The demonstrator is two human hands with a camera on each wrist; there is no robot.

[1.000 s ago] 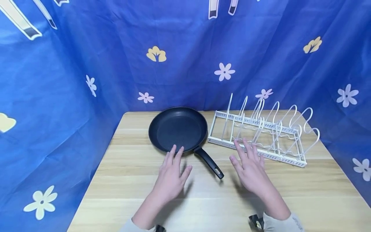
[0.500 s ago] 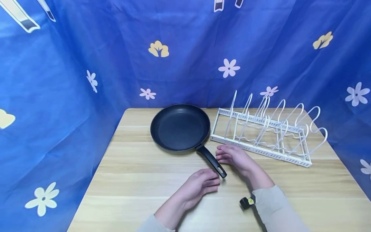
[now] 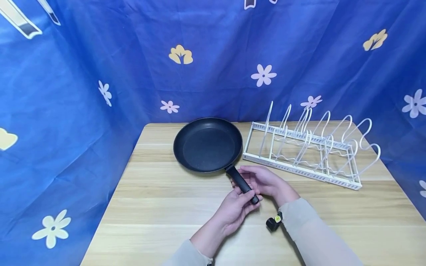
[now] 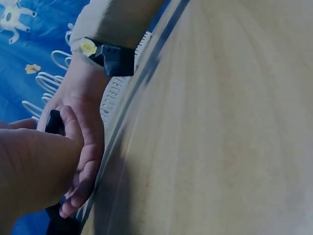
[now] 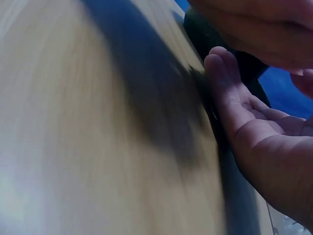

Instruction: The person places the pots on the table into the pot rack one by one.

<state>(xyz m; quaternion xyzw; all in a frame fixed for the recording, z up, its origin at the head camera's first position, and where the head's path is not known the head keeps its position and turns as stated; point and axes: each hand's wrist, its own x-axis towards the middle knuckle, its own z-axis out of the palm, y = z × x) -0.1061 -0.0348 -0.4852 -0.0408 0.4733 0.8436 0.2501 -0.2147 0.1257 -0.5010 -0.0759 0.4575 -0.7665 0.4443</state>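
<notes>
A black frying pan (image 3: 209, 146) sits at the back middle of the wooden table, its handle slanting toward the near right. Near the handle's end, my left hand (image 3: 233, 212) grips it, thumb on top and fingers beneath. My right hand (image 3: 263, 181) holds the handle farther up from the right side, its fingers passing underneath and showing at the left edge. In the left wrist view, the handle's dark end (image 4: 55, 122) appears between the two hands. The right wrist view has my left hand's fingers (image 5: 227, 93) stretched low beside the dark handle.
A white wire rack (image 3: 299, 155) with several upright loops stands just right of the pan. A blue patterned curtain (image 3: 213, 81) hangs behind the table (image 3: 149, 221) and along its sides. A small black wrist camera (image 3: 273, 223) is strapped at the right sleeve.
Both hands have come together from apart, spread over the table, to the pan handle and taken hold of it. The pan and rack shift only slightly in view, with the head.
</notes>
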